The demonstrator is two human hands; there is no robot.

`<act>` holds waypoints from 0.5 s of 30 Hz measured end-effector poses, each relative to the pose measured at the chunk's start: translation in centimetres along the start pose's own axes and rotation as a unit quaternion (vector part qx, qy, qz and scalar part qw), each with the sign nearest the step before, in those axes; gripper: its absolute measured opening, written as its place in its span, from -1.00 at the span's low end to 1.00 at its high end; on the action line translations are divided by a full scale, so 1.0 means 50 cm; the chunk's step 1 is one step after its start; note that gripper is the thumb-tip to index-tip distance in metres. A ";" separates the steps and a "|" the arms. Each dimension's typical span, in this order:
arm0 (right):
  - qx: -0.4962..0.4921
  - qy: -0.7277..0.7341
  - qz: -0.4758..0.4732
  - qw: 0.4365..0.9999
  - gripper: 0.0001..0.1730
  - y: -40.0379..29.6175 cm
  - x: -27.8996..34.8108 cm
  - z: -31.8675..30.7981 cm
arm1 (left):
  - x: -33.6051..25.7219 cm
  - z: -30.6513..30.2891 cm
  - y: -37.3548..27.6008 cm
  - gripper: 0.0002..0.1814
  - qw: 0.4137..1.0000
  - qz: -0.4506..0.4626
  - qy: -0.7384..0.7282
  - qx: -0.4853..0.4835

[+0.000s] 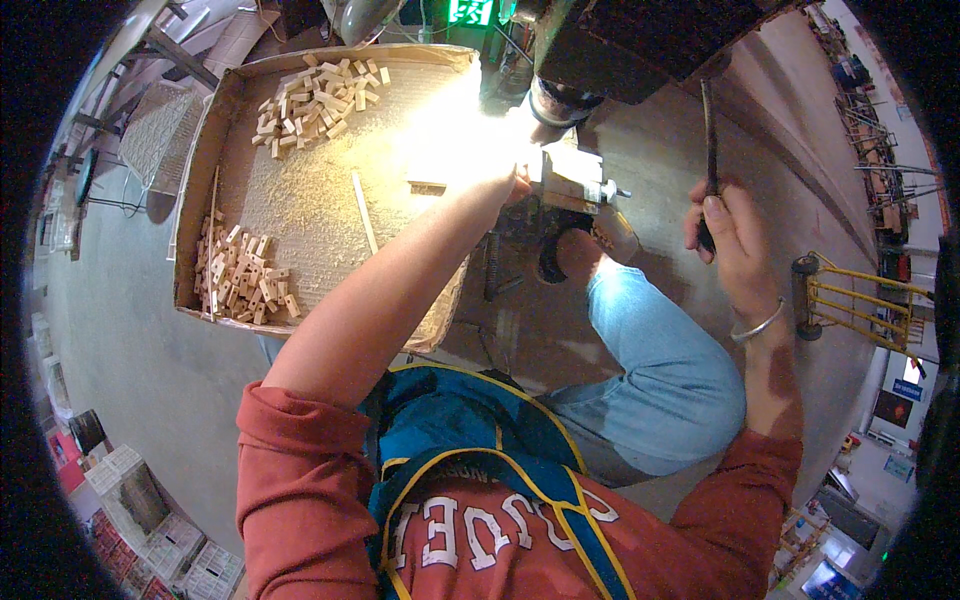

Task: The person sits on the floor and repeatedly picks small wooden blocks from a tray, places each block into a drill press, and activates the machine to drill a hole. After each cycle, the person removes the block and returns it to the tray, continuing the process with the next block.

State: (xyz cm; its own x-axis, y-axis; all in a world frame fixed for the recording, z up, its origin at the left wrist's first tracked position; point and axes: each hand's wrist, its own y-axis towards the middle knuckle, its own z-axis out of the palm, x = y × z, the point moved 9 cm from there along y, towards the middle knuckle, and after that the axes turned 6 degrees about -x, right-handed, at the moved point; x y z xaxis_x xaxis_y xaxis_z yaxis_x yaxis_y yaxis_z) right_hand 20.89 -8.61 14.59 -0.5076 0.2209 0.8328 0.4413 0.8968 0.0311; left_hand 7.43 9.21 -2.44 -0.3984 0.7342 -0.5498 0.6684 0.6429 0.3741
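Observation:
My right hand (726, 225) is closed around the dark lever handle (709, 142) of a drill press, whose head (615, 45) fills the upper right. My left hand (519, 176) reaches to the lit work spot under the chuck (559, 105); glare hides most of its fingers and whatever lies between them. Beside it sits a metal vise or fixture (574, 176) with a bolt. Left of it, a shallow cardboard tray (330, 326) holds a heap of small wooden blocks (319, 101) at the back, a heap of drilled blocks (244, 274) at the front, sawdust and a thin wooden strip (364, 211).
A green-lit display (471, 10) glows behind the tray. A yellow-framed cart (862, 296) stands on the floor at the right. Plastic crates (127, 487) are at the lower left, and a wire-mesh basket (161, 131) is beyond the tray's left side. My bent knee is below the machine.

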 end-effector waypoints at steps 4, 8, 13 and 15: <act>0.002 0.011 0.001 1.000 -0.76 0.007 -0.014 0.007 | -0.003 0.000 0.002 -0.68 1.000 0.002 0.000 -0.001; 0.012 0.014 -0.014 1.000 -0.78 0.016 -0.023 0.017 | -0.004 0.000 0.003 -0.68 1.000 0.001 0.000 -0.001; 0.016 0.013 -0.024 1.000 -0.80 0.030 -0.036 0.024 | -0.004 0.000 0.003 -0.68 1.000 0.002 0.000 -0.002; 0.012 0.007 -0.029 0.999 -0.81 0.035 -0.041 0.026 | -0.004 0.000 0.002 -0.68 1.000 0.002 0.001 -0.001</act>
State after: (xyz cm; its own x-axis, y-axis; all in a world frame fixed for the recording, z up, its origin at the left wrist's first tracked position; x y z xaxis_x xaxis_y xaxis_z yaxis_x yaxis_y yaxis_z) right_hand 21.76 -7.01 12.21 -0.5209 0.1629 0.8379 0.3935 0.9169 0.0664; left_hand 7.58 9.11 -2.27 -0.3965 0.7376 -0.5465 0.6692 0.6398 0.3780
